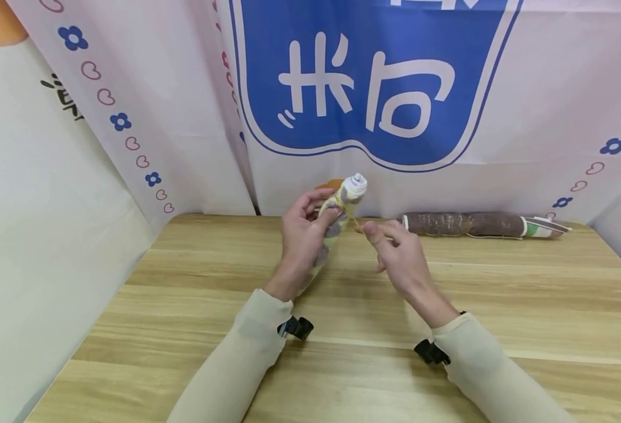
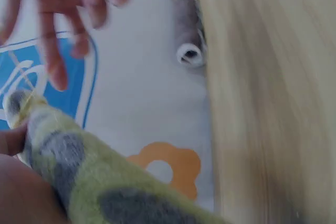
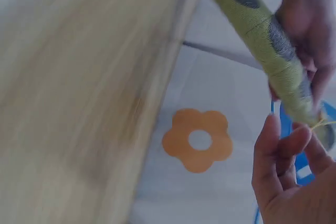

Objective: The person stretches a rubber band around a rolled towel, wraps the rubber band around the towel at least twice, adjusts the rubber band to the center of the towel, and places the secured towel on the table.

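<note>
A rolled-up cloth (image 1: pixel 334 232), yellow with grey spots, stands tilted above the table, its white spiral end upward. My left hand (image 1: pixel 303 235) grips it near the top, the thumb lying across its front. Around the upper part of the roll runs a thin yellowish cord or elastic band (image 3: pixel 321 124). My right hand (image 1: pixel 404 256), beside the roll, pinches the band's stretched strand between thumb and fingers in the head view. In the left wrist view, the right hand (image 2: pixel 63 14) is blurred above the roll's end.
Near the back edge of the wooden table (image 1: pixel 194 329) lies a brown roll (image 1: pixel 447 224), bound with cord and showing a green and white end. Behind the table hangs a printed curtain (image 1: pixel 194 106) with a blue emblem. Black wrist cameras (image 1: pixel 295 328) sit at both cuffs.
</note>
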`<control>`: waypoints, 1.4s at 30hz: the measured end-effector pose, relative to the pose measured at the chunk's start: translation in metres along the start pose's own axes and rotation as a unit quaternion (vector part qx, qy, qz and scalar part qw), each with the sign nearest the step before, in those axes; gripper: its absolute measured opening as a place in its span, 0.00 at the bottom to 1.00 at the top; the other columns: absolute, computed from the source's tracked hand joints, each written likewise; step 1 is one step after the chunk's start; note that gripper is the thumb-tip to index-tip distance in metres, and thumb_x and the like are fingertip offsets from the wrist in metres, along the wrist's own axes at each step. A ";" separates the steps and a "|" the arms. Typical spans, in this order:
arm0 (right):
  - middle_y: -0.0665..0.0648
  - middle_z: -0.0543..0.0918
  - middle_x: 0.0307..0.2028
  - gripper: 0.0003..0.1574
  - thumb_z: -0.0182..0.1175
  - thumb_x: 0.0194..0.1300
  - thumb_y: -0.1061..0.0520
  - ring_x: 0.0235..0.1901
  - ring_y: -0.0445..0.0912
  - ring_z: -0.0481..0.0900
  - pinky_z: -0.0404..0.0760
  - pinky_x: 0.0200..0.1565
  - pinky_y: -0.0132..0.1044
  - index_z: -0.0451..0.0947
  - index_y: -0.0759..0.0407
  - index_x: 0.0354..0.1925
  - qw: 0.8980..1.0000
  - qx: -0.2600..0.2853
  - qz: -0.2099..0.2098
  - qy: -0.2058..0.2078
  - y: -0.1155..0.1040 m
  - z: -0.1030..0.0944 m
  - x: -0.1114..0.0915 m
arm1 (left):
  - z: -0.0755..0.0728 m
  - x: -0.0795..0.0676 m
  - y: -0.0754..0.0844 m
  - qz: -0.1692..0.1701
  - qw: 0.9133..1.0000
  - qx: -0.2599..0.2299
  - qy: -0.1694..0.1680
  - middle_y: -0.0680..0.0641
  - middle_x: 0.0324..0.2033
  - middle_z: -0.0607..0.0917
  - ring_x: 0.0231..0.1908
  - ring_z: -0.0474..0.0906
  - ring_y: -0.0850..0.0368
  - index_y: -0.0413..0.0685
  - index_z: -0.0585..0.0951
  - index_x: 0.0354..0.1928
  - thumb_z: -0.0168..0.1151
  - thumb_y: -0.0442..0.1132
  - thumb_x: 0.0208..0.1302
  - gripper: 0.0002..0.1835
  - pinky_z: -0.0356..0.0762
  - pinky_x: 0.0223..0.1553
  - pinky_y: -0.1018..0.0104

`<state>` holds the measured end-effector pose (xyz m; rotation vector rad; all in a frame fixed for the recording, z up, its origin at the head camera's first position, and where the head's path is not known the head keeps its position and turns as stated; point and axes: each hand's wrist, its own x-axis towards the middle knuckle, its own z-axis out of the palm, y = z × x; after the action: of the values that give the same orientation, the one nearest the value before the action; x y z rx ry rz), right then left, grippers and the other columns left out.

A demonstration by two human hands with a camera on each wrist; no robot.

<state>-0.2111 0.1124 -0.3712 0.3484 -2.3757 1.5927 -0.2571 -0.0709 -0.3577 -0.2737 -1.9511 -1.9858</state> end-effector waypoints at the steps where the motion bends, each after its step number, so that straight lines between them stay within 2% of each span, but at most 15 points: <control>1: 0.59 0.83 0.42 0.32 0.54 0.81 0.34 0.20 0.53 0.80 0.87 0.35 0.46 0.90 0.57 0.54 0.999 0.027 0.019 -0.003 0.001 -0.001 0.002 | 0.000 0.000 0.002 -0.001 1.000 -0.016 -0.012 0.48 0.43 0.92 0.39 0.84 0.56 0.44 0.87 0.53 0.73 0.28 0.66 0.15 0.81 0.40 0.65; 4: 0.59 0.87 0.40 0.32 0.57 0.81 0.36 0.18 0.49 0.81 0.89 0.37 0.44 0.89 0.62 0.51 0.995 0.085 0.059 -0.006 0.003 -0.006 0.007 | 0.000 -0.001 0.005 -0.009 0.998 -0.045 -0.048 0.46 0.43 0.92 0.39 0.84 0.57 0.41 0.86 0.52 0.72 0.27 0.66 0.14 0.82 0.40 0.66; 5: 0.58 0.87 0.39 0.33 0.58 0.80 0.36 0.19 0.47 0.82 0.89 0.34 0.44 0.88 0.64 0.51 0.992 0.101 0.072 -0.009 0.004 -0.007 0.008 | -0.001 -0.002 0.006 -0.013 0.997 -0.047 -0.060 0.46 0.45 0.91 0.39 0.84 0.57 0.40 0.86 0.52 0.72 0.28 0.67 0.13 0.82 0.41 0.65; 7: 0.59 0.87 0.43 0.32 0.61 0.79 0.39 0.20 0.47 0.84 0.90 0.35 0.46 0.85 0.70 0.52 0.987 0.133 0.092 -0.019 0.005 -0.008 0.010 | -0.002 -0.004 0.007 -0.013 0.996 -0.041 -0.080 0.46 0.47 0.91 0.40 0.84 0.57 0.39 0.86 0.52 0.72 0.28 0.68 0.13 0.82 0.42 0.64; 10: 0.63 0.82 0.48 0.33 0.65 0.77 0.42 0.26 0.46 0.86 0.90 0.37 0.47 0.79 0.73 0.57 0.979 0.168 0.113 -0.038 0.005 -0.008 0.012 | -0.004 -0.005 0.008 -0.006 0.994 -0.024 -0.104 0.47 0.50 0.89 0.41 0.83 0.56 0.39 0.86 0.53 0.72 0.29 0.68 0.13 0.82 0.42 0.63; 13: 0.65 0.77 0.54 0.39 0.68 0.74 0.41 0.36 0.48 0.86 0.90 0.40 0.47 0.74 0.71 0.63 0.976 0.180 0.108 -0.057 0.003 -0.009 0.014 | -0.006 -0.005 0.009 0.003 0.993 -0.004 -0.117 0.47 0.48 0.88 0.41 0.83 0.55 0.40 0.87 0.53 0.72 0.30 0.69 0.12 0.82 0.42 0.62; 18: 0.68 0.70 0.64 0.57 0.71 0.66 0.30 0.49 0.57 0.84 0.90 0.42 0.47 0.66 0.69 0.71 0.978 0.171 0.084 -0.082 0.004 -0.012 0.014 | -0.010 -0.006 0.009 0.027 0.989 0.038 -0.142 0.49 0.45 0.89 0.38 0.81 0.53 0.44 0.88 0.51 0.73 0.31 0.68 0.11 0.81 0.40 0.61; 21: 0.69 0.67 0.66 0.64 0.71 0.62 0.27 0.51 0.59 0.83 0.90 0.42 0.47 0.62 0.69 0.74 0.979 0.166 0.074 -0.096 0.005 -0.014 0.013 | -0.011 -0.006 0.009 0.044 0.984 0.061 -0.161 0.51 0.44 0.89 0.38 0.81 0.52 0.45 0.88 0.51 0.72 0.31 0.69 0.10 0.80 0.40 0.59; 26: 0.68 0.63 0.70 0.72 0.70 0.57 0.21 0.52 0.58 0.83 0.90 0.43 0.48 0.58 0.65 0.78 0.975 0.173 0.062 -0.126 0.005 -0.014 0.014 | -0.011 -0.006 0.010 0.072 0.980 0.080 -0.168 0.51 0.42 0.90 0.37 0.81 0.51 0.45 0.89 0.51 0.72 0.30 0.69 0.10 0.80 0.41 0.57; 30: 0.70 0.66 0.68 0.74 0.68 0.55 0.18 0.51 0.56 0.84 0.90 0.43 0.50 0.57 0.62 0.80 0.971 0.181 0.064 -0.142 0.005 -0.015 0.014 | -0.010 -0.005 0.009 0.094 0.976 0.091 -0.177 0.50 0.42 0.90 0.37 0.82 0.52 0.43 0.89 0.51 0.71 0.29 0.69 0.10 0.82 0.40 0.58; 33: 0.70 0.67 0.67 0.74 0.67 0.56 0.18 0.51 0.55 0.84 0.89 0.44 0.51 0.55 0.62 0.80 0.971 0.181 0.065 -0.140 0.006 -0.017 0.013 | -0.011 -0.005 0.009 0.117 0.968 0.120 -0.189 0.52 0.43 0.90 0.37 0.83 0.55 0.44 0.90 0.50 0.71 0.29 0.69 0.10 0.83 0.40 0.59; 36: 0.70 0.66 0.67 0.73 0.63 0.59 0.17 0.52 0.54 0.83 0.89 0.45 0.52 0.54 0.64 0.79 0.970 0.180 0.060 -0.153 0.008 -0.021 0.014 | -0.012 -0.004 0.010 0.153 0.956 0.157 -0.195 0.52 0.42 0.91 0.35 0.81 0.57 0.45 0.91 0.49 0.73 0.28 0.68 0.10 0.82 0.37 0.61; 40: 0.70 0.64 0.67 0.70 0.51 0.64 0.15 0.53 0.58 0.81 0.89 0.45 0.54 0.52 0.66 0.78 0.963 0.192 0.039 -0.188 0.012 -0.028 0.018 | -0.012 -0.002 0.011 0.200 0.937 0.208 -0.197 0.51 0.41 0.91 0.29 0.75 0.59 0.46 0.91 0.47 0.74 0.28 0.66 0.10 0.76 0.31 0.65; 42: 0.71 0.66 0.66 0.69 0.48 0.66 0.15 0.54 0.61 0.81 0.89 0.45 0.57 0.51 0.66 0.78 0.961 0.185 0.030 -0.202 0.013 -0.031 0.019 | -0.011 -0.002 0.012 0.225 0.922 0.240 -0.203 0.51 0.41 0.91 0.28 0.74 0.60 0.47 0.92 0.46 0.75 0.30 0.66 0.09 0.72 0.29 0.66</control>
<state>-0.2310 0.1448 -0.3644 0.7476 -2.3658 2.1764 -0.2495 -0.0814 -0.3479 -0.9640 -2.2788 -1.1815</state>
